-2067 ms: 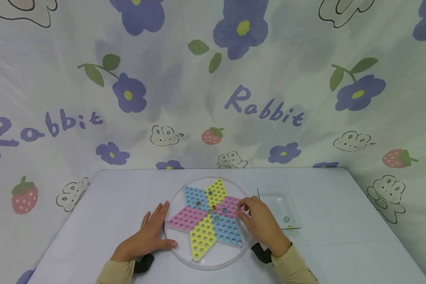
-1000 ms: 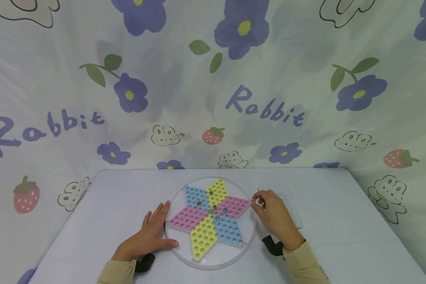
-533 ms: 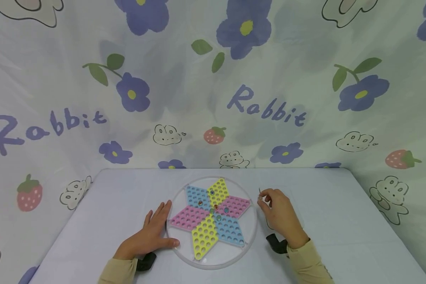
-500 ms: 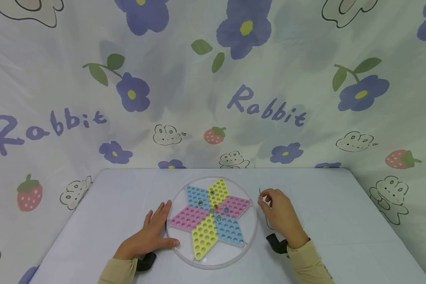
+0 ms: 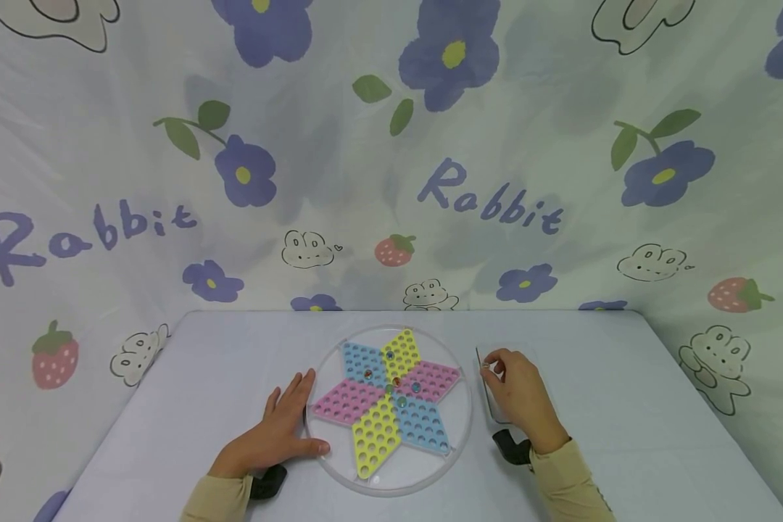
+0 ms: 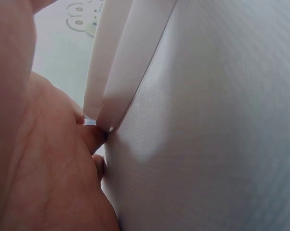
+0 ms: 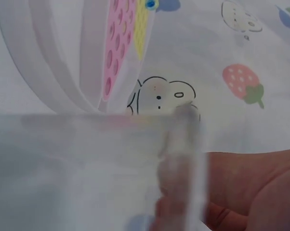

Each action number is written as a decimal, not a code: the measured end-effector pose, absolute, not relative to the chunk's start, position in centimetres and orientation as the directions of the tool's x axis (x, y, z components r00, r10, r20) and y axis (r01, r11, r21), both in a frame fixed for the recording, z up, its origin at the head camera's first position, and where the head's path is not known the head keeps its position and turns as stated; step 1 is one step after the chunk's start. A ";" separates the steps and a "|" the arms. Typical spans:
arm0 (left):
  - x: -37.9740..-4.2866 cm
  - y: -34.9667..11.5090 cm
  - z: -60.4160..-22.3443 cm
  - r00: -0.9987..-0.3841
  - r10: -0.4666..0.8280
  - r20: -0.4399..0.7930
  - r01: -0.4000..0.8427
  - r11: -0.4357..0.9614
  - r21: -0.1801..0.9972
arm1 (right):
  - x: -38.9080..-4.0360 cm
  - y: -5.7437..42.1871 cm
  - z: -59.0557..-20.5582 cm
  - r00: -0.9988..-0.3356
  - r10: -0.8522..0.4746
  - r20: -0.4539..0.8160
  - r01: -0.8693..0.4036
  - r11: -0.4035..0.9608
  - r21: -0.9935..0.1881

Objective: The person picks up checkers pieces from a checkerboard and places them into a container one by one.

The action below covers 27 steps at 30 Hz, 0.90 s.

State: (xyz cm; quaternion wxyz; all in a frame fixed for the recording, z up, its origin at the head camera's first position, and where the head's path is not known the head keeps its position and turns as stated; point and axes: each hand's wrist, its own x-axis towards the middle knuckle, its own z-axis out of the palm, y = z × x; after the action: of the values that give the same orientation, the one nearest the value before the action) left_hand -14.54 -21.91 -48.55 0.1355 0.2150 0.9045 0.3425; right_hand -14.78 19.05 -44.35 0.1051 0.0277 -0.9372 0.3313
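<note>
Your right grip pinches what looks like a marble, the clear box beneath that grip; your left grip, fingers straight, touches the game board, which lies between both grips.

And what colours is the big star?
Pink, yellow and blue; the star shows best in the head view.
</note>
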 end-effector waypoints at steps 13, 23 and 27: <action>-14.5 -21.9 -48.4 -0.872 0.473 -0.127 0.274 0.687 0.673 | -15.0 19.4 -45.0 -0.965 -0.003 0.262 -0.161 0.795 -0.585; -14.6 -21.9 -48.6 -0.871 0.478 -0.112 0.286 0.679 0.676 | -15.0 19.6 -45.3 -0.978 -0.011 0.210 -0.135 0.801 -0.583; -14.6 -22.0 -48.6 -0.871 0.478 -0.109 0.288 0.679 0.675 | -14.9 19.7 -45.3 -0.981 -0.007 0.193 -0.121 0.799 -0.589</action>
State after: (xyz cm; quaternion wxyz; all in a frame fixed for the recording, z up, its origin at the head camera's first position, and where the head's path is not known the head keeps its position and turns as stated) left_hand -14.60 -21.99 -48.65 0.1398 0.2115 0.9055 0.3403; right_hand -14.91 19.65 -45.26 0.0906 0.0340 -0.9442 0.3149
